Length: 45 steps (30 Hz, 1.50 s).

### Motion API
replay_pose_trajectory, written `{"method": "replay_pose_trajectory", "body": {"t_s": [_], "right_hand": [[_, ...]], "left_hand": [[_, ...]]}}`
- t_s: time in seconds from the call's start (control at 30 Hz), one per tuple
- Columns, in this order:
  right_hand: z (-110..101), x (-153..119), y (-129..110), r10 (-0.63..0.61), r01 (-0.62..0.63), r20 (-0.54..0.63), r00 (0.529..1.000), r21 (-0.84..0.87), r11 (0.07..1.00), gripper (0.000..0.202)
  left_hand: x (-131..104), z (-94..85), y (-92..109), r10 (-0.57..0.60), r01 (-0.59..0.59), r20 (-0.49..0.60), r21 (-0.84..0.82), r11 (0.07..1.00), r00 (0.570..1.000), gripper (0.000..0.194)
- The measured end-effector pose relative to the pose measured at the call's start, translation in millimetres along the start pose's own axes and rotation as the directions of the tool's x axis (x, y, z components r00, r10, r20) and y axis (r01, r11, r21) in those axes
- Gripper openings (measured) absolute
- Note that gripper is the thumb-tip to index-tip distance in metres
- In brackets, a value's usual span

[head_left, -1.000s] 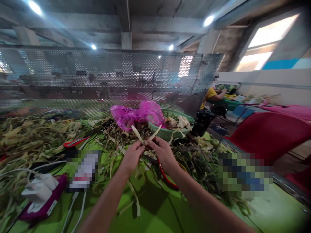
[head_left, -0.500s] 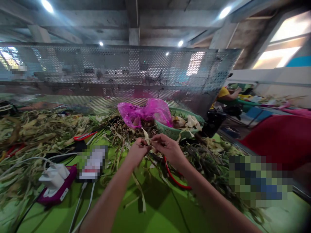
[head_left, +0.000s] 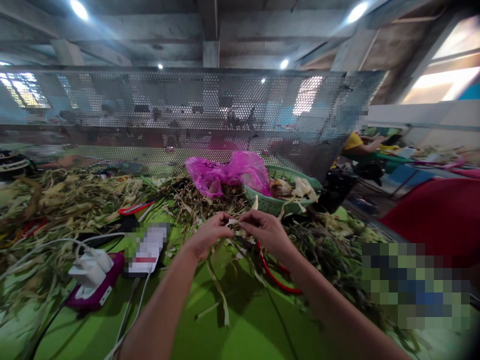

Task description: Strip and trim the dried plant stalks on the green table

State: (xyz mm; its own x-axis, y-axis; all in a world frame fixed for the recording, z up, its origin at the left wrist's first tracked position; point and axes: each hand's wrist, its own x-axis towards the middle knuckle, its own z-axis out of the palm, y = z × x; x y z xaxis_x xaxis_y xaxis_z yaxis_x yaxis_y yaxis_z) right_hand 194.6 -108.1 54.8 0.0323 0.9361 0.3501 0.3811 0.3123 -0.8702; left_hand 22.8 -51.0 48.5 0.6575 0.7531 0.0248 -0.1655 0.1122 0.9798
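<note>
Over the green tabletop (head_left: pixel 202 330), my two hands meet fingertip to fingertip at a short pale strip of dried plant leaf (head_left: pixel 233 222). My right hand (head_left: pixel 264 231) pinches it between thumb and fingers. On the other side, the thumb and bent fingers of my left hand (head_left: pixel 208 235) close loosely about its end. A long pale strip (head_left: pixel 221 290) trails on the table below my left hand. Just beyond lies a heap of brown dried scraps (head_left: pixel 210 204). Close to my right wrist is a red curved handle (head_left: pixel 272 280), its other end hidden.
Behind my hands are a pink plastic bag (head_left: pixel 228 172) and a green basket (head_left: pixel 272 204) holding pale scraps. Dried leaves (head_left: pixel 93 195) pile at left, greener stalks (head_left: pixel 326 250) at right. A phone (head_left: pixel 148 247) and a purple power strip (head_left: pixel 97 290) with cables lie left. A perforated metal screen (head_left: pixel 168 100) stands behind.
The pale strip has tipped from upright to nearly flat between my fingers. My hands have drawn slightly apart. The whole view has shifted a little.
</note>
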Motion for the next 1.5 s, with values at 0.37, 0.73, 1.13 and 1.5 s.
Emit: {"method": "replay_pose_trajectory", "body": {"t_s": [0.37, 0.73, 1.13, 1.5], "right_hand": [[-8, 1, -6, -0.002, -0.002, 0.029, 1.0, 0.105, 0.994, 0.013], [-10, 1, -4, -0.057, 0.059, 0.043, 0.997, -0.042, 0.997, 0.012], [-6, -4, -13, -0.143, 0.126, -0.035, 0.989, -0.308, 0.943, 0.007], [-5, -4, -18, -0.23, 0.185, -0.028, 0.973, -0.504, 0.844, 0.008]], "left_hand": [[2, -6.0, -1, -0.041, 0.037, -0.018, -0.184, 0.982, 0.999, 0.027], [4, -6.8, -5, -0.06, 0.047, -0.051, -0.229, 0.972, 0.997, 0.03], [1, -4.0, -3, -0.008, 0.009, 0.01, -0.126, 0.992, 1.0, 0.029], [2, -1.7, -2, 0.004, -0.004, -0.004, -0.114, 0.993, 1.0, 0.039]]}}
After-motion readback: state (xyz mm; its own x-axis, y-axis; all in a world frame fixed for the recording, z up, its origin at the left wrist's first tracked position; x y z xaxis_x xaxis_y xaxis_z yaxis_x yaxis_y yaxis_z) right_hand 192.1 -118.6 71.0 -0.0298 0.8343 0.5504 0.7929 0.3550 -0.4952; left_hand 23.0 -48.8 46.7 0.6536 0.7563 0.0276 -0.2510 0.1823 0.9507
